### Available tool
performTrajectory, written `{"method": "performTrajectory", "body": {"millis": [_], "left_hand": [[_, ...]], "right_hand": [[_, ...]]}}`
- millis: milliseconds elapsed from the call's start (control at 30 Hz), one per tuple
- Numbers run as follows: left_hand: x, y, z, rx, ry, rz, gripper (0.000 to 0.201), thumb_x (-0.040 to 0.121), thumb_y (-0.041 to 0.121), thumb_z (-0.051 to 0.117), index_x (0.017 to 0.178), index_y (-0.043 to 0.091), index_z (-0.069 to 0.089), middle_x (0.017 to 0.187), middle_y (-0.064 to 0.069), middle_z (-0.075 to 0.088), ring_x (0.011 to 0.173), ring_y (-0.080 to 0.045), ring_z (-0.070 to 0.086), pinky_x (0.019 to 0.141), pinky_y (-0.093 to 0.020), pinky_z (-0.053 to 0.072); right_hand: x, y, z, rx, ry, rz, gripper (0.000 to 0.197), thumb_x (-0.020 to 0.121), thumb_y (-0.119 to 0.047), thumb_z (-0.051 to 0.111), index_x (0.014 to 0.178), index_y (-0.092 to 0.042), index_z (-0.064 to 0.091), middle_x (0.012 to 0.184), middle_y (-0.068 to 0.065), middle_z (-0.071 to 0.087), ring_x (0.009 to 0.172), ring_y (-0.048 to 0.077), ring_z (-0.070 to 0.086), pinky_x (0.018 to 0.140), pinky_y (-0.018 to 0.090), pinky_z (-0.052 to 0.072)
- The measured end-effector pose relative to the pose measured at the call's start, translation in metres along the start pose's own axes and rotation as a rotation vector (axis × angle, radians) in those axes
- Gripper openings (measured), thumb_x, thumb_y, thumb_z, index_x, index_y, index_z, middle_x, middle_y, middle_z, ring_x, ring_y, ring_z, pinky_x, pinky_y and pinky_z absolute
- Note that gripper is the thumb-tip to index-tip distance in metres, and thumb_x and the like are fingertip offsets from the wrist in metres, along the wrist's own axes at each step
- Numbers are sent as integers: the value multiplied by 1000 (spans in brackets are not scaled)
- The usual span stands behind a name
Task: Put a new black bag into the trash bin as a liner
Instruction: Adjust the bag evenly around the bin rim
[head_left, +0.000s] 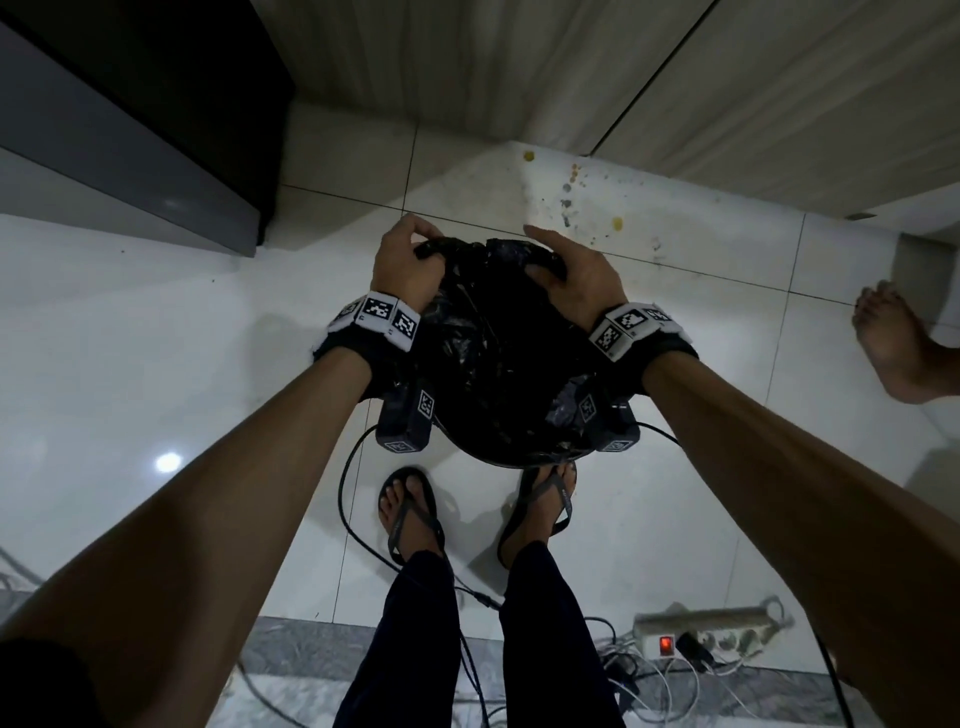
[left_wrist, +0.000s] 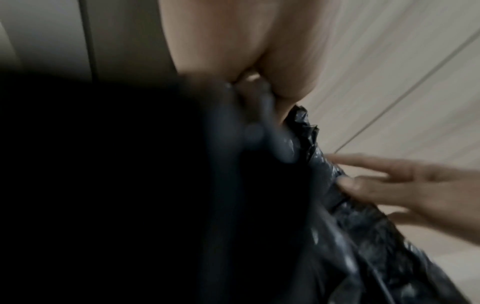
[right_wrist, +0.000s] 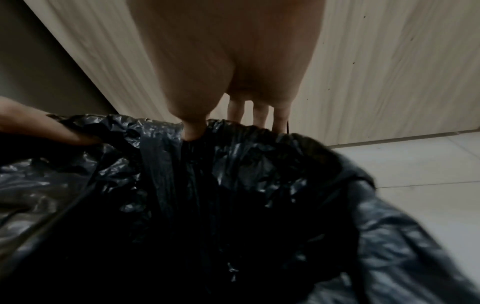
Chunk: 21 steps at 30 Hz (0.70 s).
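A crinkled black bag (head_left: 488, 353) lies spread over the mouth of the round bin, whose near rim (head_left: 519, 460) shows just above my sandalled feet. My left hand (head_left: 410, 254) grips a bunched piece of the bag's edge at the far left of the rim. My right hand (head_left: 561, 265) holds the far right edge, thumb (right_wrist: 193, 131) inside the bag (right_wrist: 233, 195) and fingers down the outside. In the left wrist view the bag (left_wrist: 363, 226) runs past my right hand's fingers (left_wrist: 389, 185). The bin's body is hidden under the plastic.
A dark cabinet (head_left: 130, 130) stands at the left and a wood-grain wall (head_left: 623, 78) rises behind the bin. Stains (head_left: 571, 197) spot the white tiles. Cables (head_left: 363, 519) and a power strip (head_left: 711, 629) lie by my feet. Another person's bare foot (head_left: 893, 348) is at the right.
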<state>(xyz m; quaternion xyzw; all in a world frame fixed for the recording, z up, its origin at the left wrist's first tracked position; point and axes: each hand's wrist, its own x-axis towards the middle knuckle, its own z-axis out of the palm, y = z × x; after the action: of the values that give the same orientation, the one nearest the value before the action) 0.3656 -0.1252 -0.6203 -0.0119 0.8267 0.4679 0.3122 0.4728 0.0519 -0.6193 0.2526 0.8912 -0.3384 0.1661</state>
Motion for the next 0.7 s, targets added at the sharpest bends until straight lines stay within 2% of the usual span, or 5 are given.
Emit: {"method": "performTrajectory", "body": {"millis": [100,267,400,533,700], "left_hand": [[0,5,-5,-92,31,-68,14,84,5,55,92,16,52,73,3,58,61,-10,55,58,-22,47],[-2,2,-19,-187,-80,-186,31,72,3,70,96,17,55,84,-12,65,65,-20,61,59,-24,52],[-10,2,-18,-32,-88,-16,44,67,19,77,103,29,54,107,-10,63,81,-18,65,73,-27,57],[-24,13,-4,150,8,244,26,72,0,56,84,23,57,108,3,45,88,-13,56,81,-30,54],[-16,15,4,13,-28,148,41,70,-19,40,84,3,72,114,-7,57,106,-10,50,84,-5,40]], "right_hand": [[5,0,5,13,73,59,38,93,-22,55,131,-25,57,124,12,64,115,34,58,92,38,47],[3,8,3,210,188,157,29,89,-14,58,117,-19,61,97,7,70,91,27,65,72,26,45],[0,4,2,228,323,104,25,76,3,46,95,-14,43,75,8,56,66,30,50,56,36,39],[-4,-1,1,109,307,46,29,67,9,39,79,-14,50,81,16,56,72,31,50,62,35,37],[-1,8,1,97,273,118,60,68,13,40,106,-20,73,102,18,60,95,36,58,75,24,38]]}}
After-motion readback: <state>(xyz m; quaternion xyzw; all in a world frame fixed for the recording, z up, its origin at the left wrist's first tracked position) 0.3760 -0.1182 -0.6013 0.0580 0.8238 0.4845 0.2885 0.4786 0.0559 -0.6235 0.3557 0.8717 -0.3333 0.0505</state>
